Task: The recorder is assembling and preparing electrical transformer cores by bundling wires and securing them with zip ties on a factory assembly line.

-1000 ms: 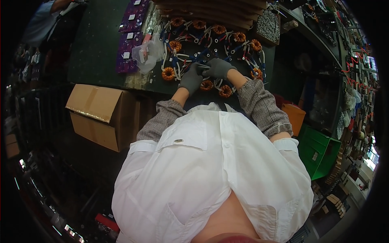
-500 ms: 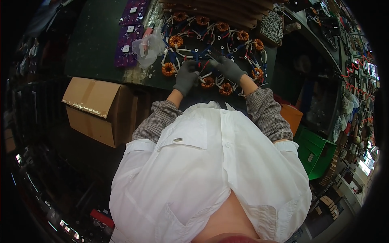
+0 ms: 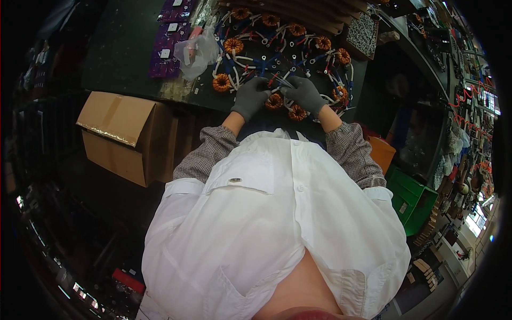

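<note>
Both my hands wear dark grey gloves and work close together over a ring of copper-wound coils with wire leads. My left hand (image 3: 252,99) is closed, fingertips at a short red wire lead (image 3: 271,83); the exact grip is partly hidden. My right hand (image 3: 306,96) is closed on a thin, pale grey pointed tool (image 3: 282,81) that slants toward the left fingertips; its kind is too small to tell. Just below the fingertips lies one coil (image 3: 274,101), with another coil (image 3: 297,112) to its right. White and blue leads end in metal ring terminals (image 3: 263,57).
Purple circuit boards (image 3: 165,61) and a crumpled clear plastic bag (image 3: 196,56) lie left on the dark bench (image 3: 125,50). A tray of small metal parts (image 3: 362,35) stands far right, beside stacked cardboard dividers (image 3: 304,12). Below the bench are a cardboard box (image 3: 114,138) and green bin (image 3: 410,200).
My hands have drawn closer together, with the right fingers now lower and nearer the left. The thin grey tool shows more plainly between them. The whole view has shifted slightly.
</note>
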